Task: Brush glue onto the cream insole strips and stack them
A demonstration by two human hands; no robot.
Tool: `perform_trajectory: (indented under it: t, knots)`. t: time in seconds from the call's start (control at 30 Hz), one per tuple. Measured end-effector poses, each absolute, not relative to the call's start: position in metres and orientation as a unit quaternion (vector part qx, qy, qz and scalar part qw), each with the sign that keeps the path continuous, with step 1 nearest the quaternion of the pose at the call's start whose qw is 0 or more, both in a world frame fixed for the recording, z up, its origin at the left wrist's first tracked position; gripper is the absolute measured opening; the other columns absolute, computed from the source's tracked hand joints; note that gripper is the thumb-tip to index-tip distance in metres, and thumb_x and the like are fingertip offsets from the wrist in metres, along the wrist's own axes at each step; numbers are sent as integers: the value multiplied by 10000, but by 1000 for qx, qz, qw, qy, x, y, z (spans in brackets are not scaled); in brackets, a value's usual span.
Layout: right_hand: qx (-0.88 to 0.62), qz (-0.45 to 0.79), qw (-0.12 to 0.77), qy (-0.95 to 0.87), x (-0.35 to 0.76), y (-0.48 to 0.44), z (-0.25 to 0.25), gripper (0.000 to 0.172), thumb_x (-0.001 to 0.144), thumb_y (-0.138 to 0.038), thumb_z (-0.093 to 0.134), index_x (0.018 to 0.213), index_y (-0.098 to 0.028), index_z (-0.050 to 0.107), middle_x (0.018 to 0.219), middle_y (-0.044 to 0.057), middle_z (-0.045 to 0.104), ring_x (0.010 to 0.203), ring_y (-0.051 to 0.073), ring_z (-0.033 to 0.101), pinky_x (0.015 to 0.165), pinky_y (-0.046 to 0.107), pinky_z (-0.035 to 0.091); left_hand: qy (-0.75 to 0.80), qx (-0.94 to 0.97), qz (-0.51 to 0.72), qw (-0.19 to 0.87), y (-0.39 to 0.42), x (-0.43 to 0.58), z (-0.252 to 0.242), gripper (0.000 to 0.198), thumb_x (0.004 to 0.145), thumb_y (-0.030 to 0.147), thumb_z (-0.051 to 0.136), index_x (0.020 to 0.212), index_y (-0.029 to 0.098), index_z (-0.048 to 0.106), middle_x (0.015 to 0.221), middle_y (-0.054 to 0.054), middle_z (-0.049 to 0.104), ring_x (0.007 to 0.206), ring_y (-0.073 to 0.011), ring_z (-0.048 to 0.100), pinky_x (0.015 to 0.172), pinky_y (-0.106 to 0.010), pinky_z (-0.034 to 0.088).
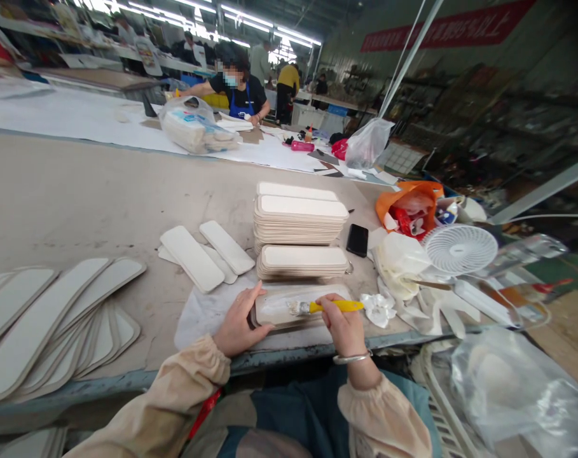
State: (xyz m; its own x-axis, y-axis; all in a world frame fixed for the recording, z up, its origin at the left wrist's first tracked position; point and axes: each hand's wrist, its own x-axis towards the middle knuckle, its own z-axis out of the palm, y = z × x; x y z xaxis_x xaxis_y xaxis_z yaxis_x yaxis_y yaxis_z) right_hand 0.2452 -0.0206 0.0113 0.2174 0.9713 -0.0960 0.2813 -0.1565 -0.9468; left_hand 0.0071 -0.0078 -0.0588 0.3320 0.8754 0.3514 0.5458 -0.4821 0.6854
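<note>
A low stack of pale, round-cornered long panels (272, 310) lies in front of me, its top face wet-looking. My left hand (241, 321) grips the stack's left end, thumb at the near edge and fingers at the far edge. In my right hand (342, 323) is a paintbrush (334, 306) with a yellow handle, its bristles touching the top panel and coated in something white. Just right of the brush handle sits a crumpled white wad (378, 309). A shorter panel stack (304, 259) and a taller one (302, 213) stand directly beyond.
Loose panels (192, 257) lie left of the stacks, and many fanned panels (55, 324) cover the left side. To the right are a black phone (358, 240), a white fan (459, 248) and an orange bag (407, 203). Across the table a person (241, 92) works.
</note>
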Motion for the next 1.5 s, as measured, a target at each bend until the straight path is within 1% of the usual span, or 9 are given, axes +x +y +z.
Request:
perform_trajectory:
  t: [0.2,0.4,0.6,0.87,1.1,1.2,1.33,1.43,1.5]
  knots:
    - [-718,244,441,-479,293,-32,27,257,784,-424,554,748,-180,622,465,-46,447,478,141,442,511,267,328,451,785,358,229,-8,8,-57,903,752,339,672,1473,231,138,1262,-114,528,1147,-279,502,989,-462,408]
    - [-552,450,516,-476,243,-47,19,307,864,-467,514,851,-167,578,467,-71,392,422,99,353,431,233,276,452,788,343,240,-8,9,-55,932,743,415,691,1473,252,135,1275,-109,530,1158,-284,501,986,-475,412]
    - [-506,527,462,-503,211,-34,-2,289,863,-449,514,818,-169,569,474,-72,429,423,88,377,426,213,289,457,783,335,257,-7,9,-55,944,729,460,698,1469,256,148,1275,-111,531,1156,-283,502,984,-481,411]
    - [-642,351,411,-543,275,-29,13,285,853,-416,501,761,-174,618,448,-60,441,449,120,456,508,243,364,448,790,342,240,-7,9,-56,884,742,423,696,1452,235,204,1269,-115,536,1164,-279,494,994,-478,403]
    - [-694,54,394,-600,313,-43,24,265,899,-376,464,854,-177,634,766,47,667,680,176,611,628,269,416,448,790,349,233,-7,10,-52,836,739,400,693,1430,231,255,1252,-118,550,1153,-282,504,1002,-479,400]
    - [-678,-29,324,-659,301,-47,19,255,915,-340,459,863,-172,644,707,50,656,615,170,596,589,268,389,450,788,353,226,-7,10,-54,809,738,405,686,1418,228,284,1251,-116,554,1148,-284,512,999,-480,406]
    - [-591,-21,241,-770,263,-52,18,216,903,-230,447,814,-168,633,647,50,614,617,171,575,596,270,385,454,790,349,220,-7,9,-57,796,739,412,679,1411,229,294,1253,-114,554,1153,-288,514,993,-478,416]
    - [-504,68,263,-819,246,-57,22,169,897,-201,453,882,-179,620,731,49,639,694,168,596,666,268,426,455,791,347,217,-7,9,-57,788,738,418,681,1399,221,300,1261,-119,545,1161,-287,509,987,-467,425]
    - [-496,76,301,-811,249,-56,23,167,906,-198,449,939,-176,611,784,60,654,735,171,609,692,273,443,457,790,347,215,-7,9,-56,766,737,420,682,1380,213,321,1255,-121,545,1158,-285,509,983,-462,430]
